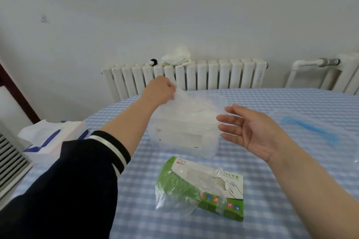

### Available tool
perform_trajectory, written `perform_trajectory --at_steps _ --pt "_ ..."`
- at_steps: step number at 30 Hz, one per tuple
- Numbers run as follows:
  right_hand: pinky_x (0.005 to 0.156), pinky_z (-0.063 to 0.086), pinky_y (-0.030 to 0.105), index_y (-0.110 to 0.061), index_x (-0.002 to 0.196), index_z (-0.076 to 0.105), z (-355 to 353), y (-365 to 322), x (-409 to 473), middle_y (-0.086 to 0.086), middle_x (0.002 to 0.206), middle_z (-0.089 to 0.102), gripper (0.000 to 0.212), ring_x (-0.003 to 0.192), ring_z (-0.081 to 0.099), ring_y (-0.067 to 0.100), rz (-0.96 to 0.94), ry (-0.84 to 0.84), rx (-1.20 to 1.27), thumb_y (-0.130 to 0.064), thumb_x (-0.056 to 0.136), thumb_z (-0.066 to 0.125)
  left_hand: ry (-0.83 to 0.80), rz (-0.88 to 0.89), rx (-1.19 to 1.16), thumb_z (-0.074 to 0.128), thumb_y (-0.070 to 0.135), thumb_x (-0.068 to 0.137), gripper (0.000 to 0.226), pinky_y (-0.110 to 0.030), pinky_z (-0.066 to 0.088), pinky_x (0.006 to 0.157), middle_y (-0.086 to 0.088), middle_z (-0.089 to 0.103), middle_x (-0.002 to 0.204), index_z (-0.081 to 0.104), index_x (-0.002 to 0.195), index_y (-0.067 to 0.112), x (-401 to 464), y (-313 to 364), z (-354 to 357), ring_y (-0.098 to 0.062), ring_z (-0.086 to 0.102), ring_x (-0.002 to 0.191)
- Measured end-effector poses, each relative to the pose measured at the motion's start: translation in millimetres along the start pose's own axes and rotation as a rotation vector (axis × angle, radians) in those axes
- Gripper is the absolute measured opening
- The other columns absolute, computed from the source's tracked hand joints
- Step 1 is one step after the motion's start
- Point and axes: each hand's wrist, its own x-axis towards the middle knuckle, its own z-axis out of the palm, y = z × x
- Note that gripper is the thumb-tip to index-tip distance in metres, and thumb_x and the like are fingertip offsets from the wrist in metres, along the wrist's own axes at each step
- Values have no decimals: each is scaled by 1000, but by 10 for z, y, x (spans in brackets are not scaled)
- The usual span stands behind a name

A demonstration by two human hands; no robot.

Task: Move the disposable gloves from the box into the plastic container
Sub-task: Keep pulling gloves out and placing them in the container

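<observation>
A clear plastic container stands in the middle of the table, with thin translucent gloves piled in its top. My left hand pinches an edge of those gloves above the container's far left corner. My right hand hovers open beside the container's right side, fingers straight and pointing at it. In front of the container lies the green and white glove box, with a loose glove spilling from its opening toward the left.
The table carries a blue checked cloth. A tissue pack sits at the left edge. A clear lid with a blue handle lies at the right. A white radiator runs behind the table.
</observation>
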Motion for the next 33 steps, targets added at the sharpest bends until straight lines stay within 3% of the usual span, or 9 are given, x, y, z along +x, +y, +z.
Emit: perform_trajectory --at_steps 7,12,14,18,20,23,27,30,33 --pt "59 59 30 -8 96 61 39 62 -27 12 86 74 18 67 71 20 46 -180 -287 -22 99 50 8 -12 451 46 27 101 25 -34 41 65 -6 60 93 52 112 5 -32 -230 173 -24 55 79" --pt "69 59 34 -7 96 63 46 113 -16 13 90 74 20 72 70 20 37 -218 -451 -24 98 52 411 309 726 59 14 92 19 -35 41 66 -8 57 102 58 110 9 -241 -151 143 -29 53 94" --pt "69 58 32 -8 94 64 47 120 -9 10 87 75 19 69 69 17 29 -222 -531 -24 97 56 307 376 586 55 16 95 11 -34 44 71 -5 57 102 61 103 13 -313 -31 91 -24 53 91" --pt "67 55 24 -9 92 67 102 241 -34 4 84 75 15 66 63 10 -53 -274 -795 -23 88 69 -434 120 235 46 38 101 29 -25 46 75 5 65 105 64 104 16 -423 155 22 -14 59 92" --pt "73 52 23 -16 95 69 173 362 -51 -6 89 71 17 75 62 8 -177 -331 -942 -29 84 73 -319 167 140 44 37 102 28 -28 50 82 9 68 103 66 100 19 -478 137 39 -10 63 91" --pt "102 34 21 -42 123 55 237 615 -54 -20 135 44 49 122 40 0 -323 -510 -1330 -50 78 73 28 270 -154 49 29 101 20 -26 54 79 13 70 84 66 93 21 -694 120 101 -5 66 79" --pt "119 6 34 -51 143 30 210 870 -48 -19 158 2 76 144 0 8 -338 -704 -1693 -53 79 71 66 302 -499 53 19 99 17 -24 56 65 4 71 73 67 90 17 -1052 99 159 -13 68 65" --pt "117 17 27 -38 132 54 228 911 -19 -17 156 24 42 141 21 9 -401 -618 -1640 -35 91 61 -28 245 -581 53 20 100 19 -29 57 62 -2 73 75 67 89 13 -1179 35 169 -18 68 62" --pt "97 37 19 -23 113 69 258 871 24 -15 136 54 22 117 51 2 -423 -451 -1480 -29 94 58 -103 198 -672 51 28 100 29 -30 56 62 -4 73 78 65 85 8 -1218 -28 163 -19 69 64"
